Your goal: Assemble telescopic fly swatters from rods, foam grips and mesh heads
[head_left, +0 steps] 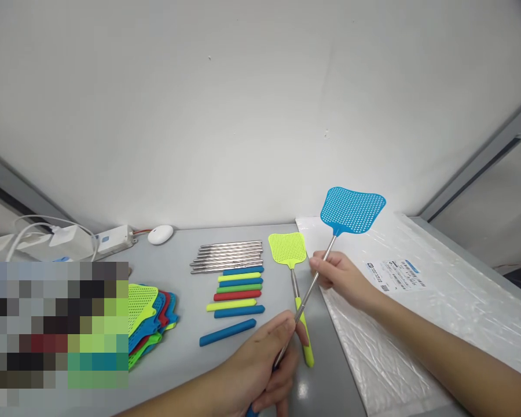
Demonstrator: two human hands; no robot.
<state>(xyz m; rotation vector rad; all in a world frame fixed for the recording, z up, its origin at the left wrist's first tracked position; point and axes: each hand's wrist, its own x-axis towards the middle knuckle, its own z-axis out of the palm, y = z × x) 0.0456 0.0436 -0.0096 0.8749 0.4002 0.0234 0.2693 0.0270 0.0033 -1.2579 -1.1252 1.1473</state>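
A fly swatter with a blue perforated head (352, 209) and a thin metal rod is held up slantwise in front of me. My left hand (271, 353) is closed around its lower rod; a bit of blue handle shows under the fingers. Higher up, below the blue head, the curled fingers of my right hand (341, 278) are closed at the rod. Behind the rod lies a second fly swatter with a yellow-green head (287, 249) and matching handle, partly hidden by my left hand.
Left of the swatters lie several metal rods (230, 255) and several coloured handles (238, 295). Farther left is a pile of swatter heads (145, 313), partly covered by pixelation. A white round device (160, 234) and power adapters (73, 240) stand near the wall. Plastic packaging (399, 324) covers the right side.
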